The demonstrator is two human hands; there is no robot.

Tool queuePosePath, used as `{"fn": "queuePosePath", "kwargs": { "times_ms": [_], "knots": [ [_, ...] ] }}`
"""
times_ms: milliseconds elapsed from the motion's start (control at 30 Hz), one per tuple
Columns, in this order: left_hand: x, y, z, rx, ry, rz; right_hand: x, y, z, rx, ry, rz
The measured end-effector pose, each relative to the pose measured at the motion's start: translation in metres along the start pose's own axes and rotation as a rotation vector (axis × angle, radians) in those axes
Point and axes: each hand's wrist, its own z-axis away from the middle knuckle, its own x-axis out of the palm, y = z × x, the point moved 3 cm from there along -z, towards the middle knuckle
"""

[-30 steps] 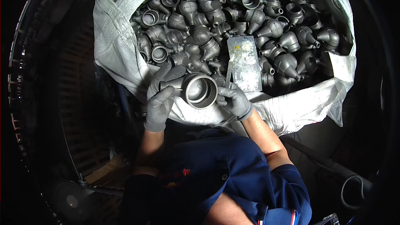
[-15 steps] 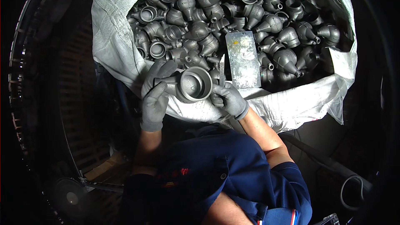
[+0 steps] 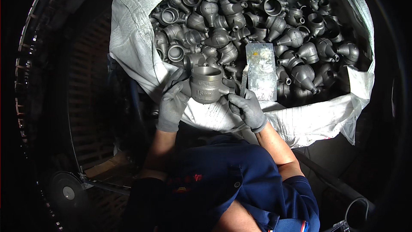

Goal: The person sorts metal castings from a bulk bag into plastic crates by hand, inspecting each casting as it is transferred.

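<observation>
Between my gloved hands is a grey cast-metal pipe fitting (image 3: 206, 88), a round cup-shaped body with spouts at its sides. Its wide mouth points away from me, and raised marks show on the wall. My left hand (image 3: 174, 105) is closed around the spout on the left. My right hand (image 3: 249, 109) grips a thin, flat, file-like tool (image 3: 244, 79) that stands up from the fist. The right fingers are close to the fitting's right spout; whether they touch it is hard to tell.
A large white woven sack (image 3: 139, 38) with folded-down edges holds a heap of similar fittings (image 3: 219, 38). On the heap near the front lies a rectangular metal plate (image 3: 262, 77). Slatted flooring and a dark wheel (image 3: 68, 191) show at lower left, a pipe-like bar (image 3: 334, 182) at lower right.
The fitting has been turned: its mouth faced up toward me before, and now its marked side wall shows. Both hands keep their holds. The whole view has shifted slightly.
</observation>
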Motion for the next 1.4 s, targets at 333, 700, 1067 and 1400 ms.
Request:
{"fn": "queuePosePath", "kwargs": {
  "times_ms": [333, 700, 1067, 1400],
  "knots": [
    [-0.008, -0.004, -0.001, -0.058, -0.160, 0.343, 0.004, -0.002, 0.005, -0.048, -0.002, 0.082],
    [0.019, 0.007, 0.006, 0.036, -0.005, -0.051, -0.005, 0.016, -0.005, -0.025, 0.007, -0.051],
    [0.010, 0.003, 0.006, 0.043, 0.085, -0.171, -0.008, 0.020, -0.008, -0.033, 0.152, 0.075],
    [-0.022, -0.008, 0.006, -0.105, 0.096, -0.107, 0.008, 0.002, -0.001, -0.126, 0.126, 0.202]
  ]
}}
